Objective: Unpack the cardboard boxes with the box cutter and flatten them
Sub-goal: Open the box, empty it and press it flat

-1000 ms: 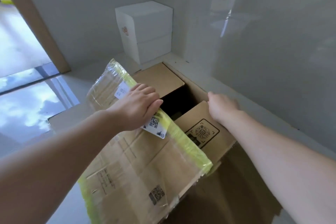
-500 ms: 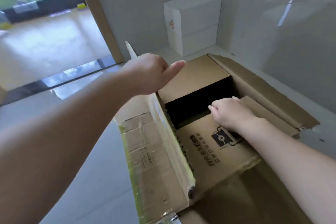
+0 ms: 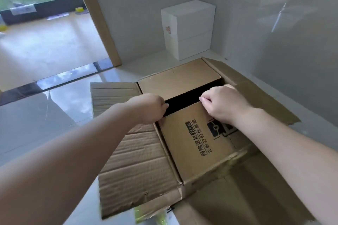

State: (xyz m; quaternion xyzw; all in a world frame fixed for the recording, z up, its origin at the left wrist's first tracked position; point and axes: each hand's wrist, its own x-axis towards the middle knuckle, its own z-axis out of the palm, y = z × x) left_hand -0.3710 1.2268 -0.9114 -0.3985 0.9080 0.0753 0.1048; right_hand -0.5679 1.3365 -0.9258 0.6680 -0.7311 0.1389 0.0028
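Note:
A large brown cardboard box [image 3: 182,80] stands on the floor with both long outer flaps folded outward. The left outer flap [image 3: 131,151] lies flat and open. The near inner flap [image 3: 193,137], printed with black characters and a code, still covers part of the opening, with a dark gap beyond it. My left hand [image 3: 148,107] grips that flap's far edge at its left corner, fingers curled over it. My right hand [image 3: 225,104] grips the same edge further right, fingertips hooked into the gap. No box cutter is in sight.
A white box [image 3: 188,29] stands against the grey wall in the far corner. The right outer flap [image 3: 256,93] lies toward the right wall. A wooden door frame [image 3: 98,20] and glossy tiled floor [image 3: 45,115] are at left. Yellow tape scraps [image 3: 151,215] lie near the box's front.
My left hand pushed the taped left outer flap from upright to flat, then dropped onto the near inner flap's edge. My right hand stayed on that flap's edge.

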